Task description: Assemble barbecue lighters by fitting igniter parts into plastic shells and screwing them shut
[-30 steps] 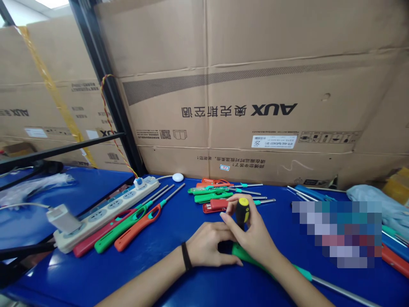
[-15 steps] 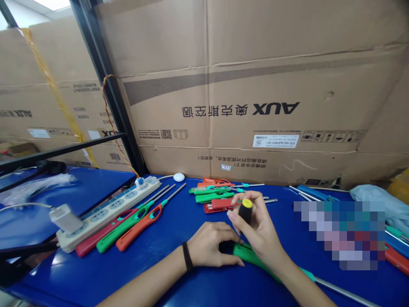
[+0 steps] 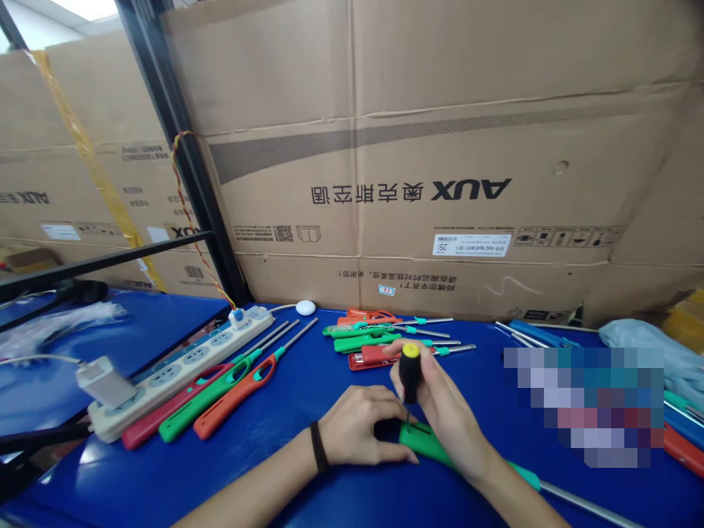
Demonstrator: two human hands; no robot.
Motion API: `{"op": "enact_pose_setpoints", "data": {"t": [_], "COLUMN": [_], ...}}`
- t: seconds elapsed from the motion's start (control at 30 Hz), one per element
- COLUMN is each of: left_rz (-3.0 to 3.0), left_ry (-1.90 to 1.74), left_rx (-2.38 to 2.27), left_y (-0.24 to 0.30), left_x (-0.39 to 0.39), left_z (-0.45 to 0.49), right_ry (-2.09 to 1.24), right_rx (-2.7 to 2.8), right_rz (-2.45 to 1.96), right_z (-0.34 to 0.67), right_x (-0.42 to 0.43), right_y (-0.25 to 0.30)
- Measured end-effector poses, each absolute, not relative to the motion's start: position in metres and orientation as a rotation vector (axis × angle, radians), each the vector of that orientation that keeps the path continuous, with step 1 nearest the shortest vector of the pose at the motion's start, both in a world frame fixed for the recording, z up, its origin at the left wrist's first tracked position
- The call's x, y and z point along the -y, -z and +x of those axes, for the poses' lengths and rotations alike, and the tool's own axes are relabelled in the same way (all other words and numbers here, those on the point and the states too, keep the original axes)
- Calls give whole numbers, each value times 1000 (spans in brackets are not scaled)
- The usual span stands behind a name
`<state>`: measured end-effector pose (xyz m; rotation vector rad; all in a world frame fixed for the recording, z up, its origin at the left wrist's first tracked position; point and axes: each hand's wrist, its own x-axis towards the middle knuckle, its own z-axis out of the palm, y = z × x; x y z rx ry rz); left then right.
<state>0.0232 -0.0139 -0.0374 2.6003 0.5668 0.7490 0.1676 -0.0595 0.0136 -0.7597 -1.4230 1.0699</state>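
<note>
My right hand (image 3: 448, 418) grips a screwdriver (image 3: 410, 375) with a black handle and yellow end cap. The screwdriver stands nearly upright, its thin shaft down at the butt end of a green long-nosed gas lighter (image 3: 426, 444). My left hand (image 3: 366, 427), with a dark band at the wrist, holds that same end between thumb and fingers. The lighter lies on the blue table, its metal tube pointing to the lower right; my right hand and forearm hide its middle. Whether the tip sits in a screw, I cannot make out.
On the left, a white power strip (image 3: 195, 357) lies beside a red, a green and an orange lighter (image 3: 236, 396). Several lighters (image 3: 366, 342) lie ahead, some with opened casings. Blue lighters (image 3: 542, 334) and a pale blue bag (image 3: 632, 345) are at right. A large carton (image 3: 440, 88) stands behind.
The screwdriver has become more upright, its handle shifting slightly left. My right fingers have changed their hold on the handle. My left hand stays on the lighter. The view has shifted a little.
</note>
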Motion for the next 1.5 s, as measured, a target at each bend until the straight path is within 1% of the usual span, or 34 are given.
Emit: {"op": "enact_pose_setpoints", "data": {"t": [0.17, 0.33, 0.53, 0.67, 0.8, 1.03, 1.2, 1.3, 1.37, 1.5], "left_rz": [2551, 2576, 2610, 2622, 2624, 2656, 2667, 2676, 2679, 2675], "left_ry": [-745, -781, -753, -736, -771, -808, -810, -795, -794, -793], "left_rx": [-547, -561, -590, -595, -597, -586, -624, -610, -621, -638], "left_y": [37, 37, 37, 36, 38, 41, 40, 40, 40, 39], "left_x": [14, 14, 14, 14, 14, 13, 12, 12, 12, 12], "left_z": [23, 23, 22, 22, 22, 21, 20, 20, 20, 20], "right_ry": [-1003, -1141, -1058, -1111, -1040, -1073, -1046, -1103, -1069, -1048], "right_rx": [1366, 1362, 1314, 1392, 1399, 1568, 1366, 1423, 1458, 1354], "right_rz": [-736, -701, -671, -712, -704, -735, -634, -685, -716, -623], "right_z": [169, 170, 171, 171, 167, 162, 157, 158, 158, 156], "right_x": [59, 59, 58, 58, 59, 62, 62, 62, 62, 61], "right_y": [-15, -16, -20, -22, -25, -27, -23, -20, -20, -19]}}
